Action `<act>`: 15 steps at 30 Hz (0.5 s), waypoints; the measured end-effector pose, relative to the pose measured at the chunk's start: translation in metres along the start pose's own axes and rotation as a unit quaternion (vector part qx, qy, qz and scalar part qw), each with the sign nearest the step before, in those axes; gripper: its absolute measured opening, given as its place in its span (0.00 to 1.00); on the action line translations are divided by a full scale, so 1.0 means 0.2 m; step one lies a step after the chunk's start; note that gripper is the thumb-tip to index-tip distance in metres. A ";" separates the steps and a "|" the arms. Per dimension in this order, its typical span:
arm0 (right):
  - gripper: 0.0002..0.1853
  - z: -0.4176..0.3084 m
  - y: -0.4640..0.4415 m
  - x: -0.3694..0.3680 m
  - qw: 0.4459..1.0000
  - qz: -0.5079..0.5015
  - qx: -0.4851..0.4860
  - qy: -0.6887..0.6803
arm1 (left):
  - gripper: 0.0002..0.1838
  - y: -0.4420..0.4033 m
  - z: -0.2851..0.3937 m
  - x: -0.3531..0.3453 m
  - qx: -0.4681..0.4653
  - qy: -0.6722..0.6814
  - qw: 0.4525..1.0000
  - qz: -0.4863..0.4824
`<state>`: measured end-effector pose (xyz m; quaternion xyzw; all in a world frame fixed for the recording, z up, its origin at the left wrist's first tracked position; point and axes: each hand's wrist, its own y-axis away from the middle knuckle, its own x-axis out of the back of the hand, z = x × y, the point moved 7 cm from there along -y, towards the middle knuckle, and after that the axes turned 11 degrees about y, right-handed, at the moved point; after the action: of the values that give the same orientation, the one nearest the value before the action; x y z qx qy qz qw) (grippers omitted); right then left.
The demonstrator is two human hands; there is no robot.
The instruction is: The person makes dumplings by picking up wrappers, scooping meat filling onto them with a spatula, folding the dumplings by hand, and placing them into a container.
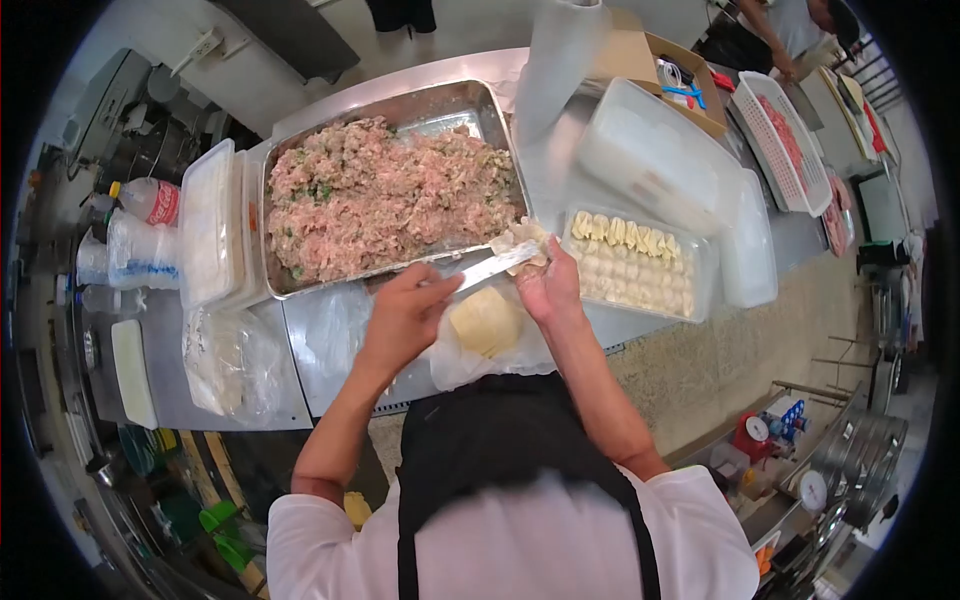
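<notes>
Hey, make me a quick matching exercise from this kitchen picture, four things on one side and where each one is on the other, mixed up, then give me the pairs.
Things:
1. Flat blade
2. Minced meat
3. Dough pieces in rows
4. Thin wrapper

Places:
A. In the right hand
B. In a clear plastic container
C. In the left hand
D. In a large metal tray

Right pairs: 1-C, 2-D, 3-B, 4-A
</notes>
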<state>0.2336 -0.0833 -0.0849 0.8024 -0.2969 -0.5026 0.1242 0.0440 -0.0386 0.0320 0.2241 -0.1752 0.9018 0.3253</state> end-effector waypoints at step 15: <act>0.24 -0.30 0.06 0.15 0.992 0.028 0.120 0.040 | 0.22 -0.25 -0.16 0.03 -0.046 -0.286 0.946 -0.144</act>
<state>0.2919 -0.1169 -0.0723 0.8225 -0.3720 -0.4269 0.0532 0.0648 0.0159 0.0169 0.4801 -0.2680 0.7343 0.3982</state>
